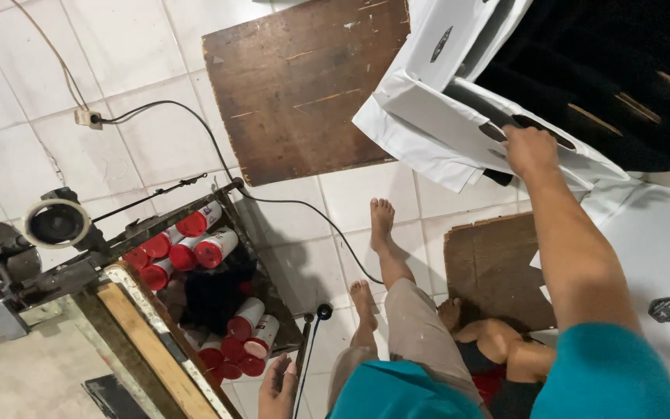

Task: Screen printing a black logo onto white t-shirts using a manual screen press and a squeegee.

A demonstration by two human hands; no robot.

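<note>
My right hand (531, 150) reaches forward and rests on a stack of white plastic mailer bags (443, 124) piled at the upper right, its fingers curled over the edge of the top bag near a dark slot. My left hand (277, 392) hangs low at the bottom of the view with its fingers loosely apart, holding nothing, next to a thin black rod with a ball tip (323, 312). My bare feet (374, 256) stand on the white tiled floor below.
A metal-framed shelf (219, 264) at the left holds several red-capped white spray cans and a black cloth. A tape dispenser (57, 223) sits on the machine frame. A black cable (273, 198) crosses the tiles. Wooden board (304, 85), cardboard sheet (490, 264), a person lying on the floor (498, 349).
</note>
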